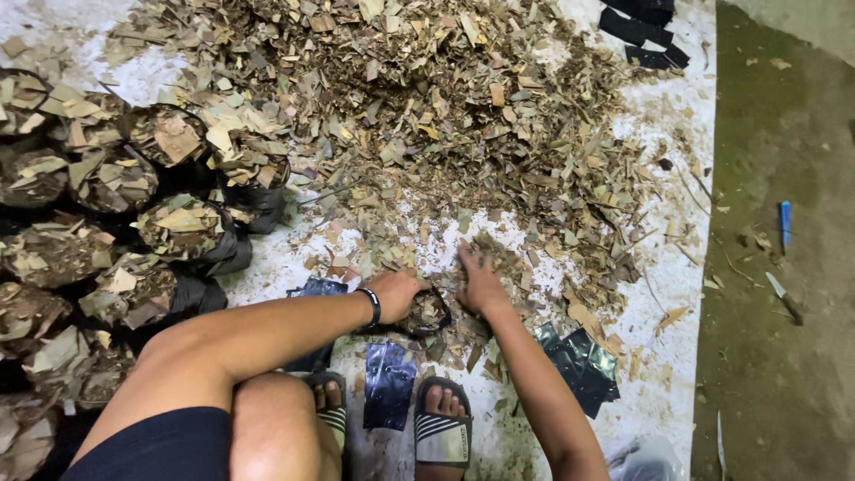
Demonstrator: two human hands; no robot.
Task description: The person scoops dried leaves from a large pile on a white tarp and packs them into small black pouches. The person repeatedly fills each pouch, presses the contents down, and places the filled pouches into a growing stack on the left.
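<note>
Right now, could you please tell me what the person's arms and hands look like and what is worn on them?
Both arms are bare from the upper arm down, with no sleeves and no gloves. The left hand has a black wristband around its wrist. The right hand wears nothing, no band or ring that can be made out, and its fingers carry dusty bits of leaf litter.

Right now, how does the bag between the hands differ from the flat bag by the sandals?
The bag between the hands stands open and holds leaf bits; the flat bag lies collapsed with nothing showing inside. The left hand grips the first bag's rim; nothing touches the flat one. Both are black plastic.
</note>
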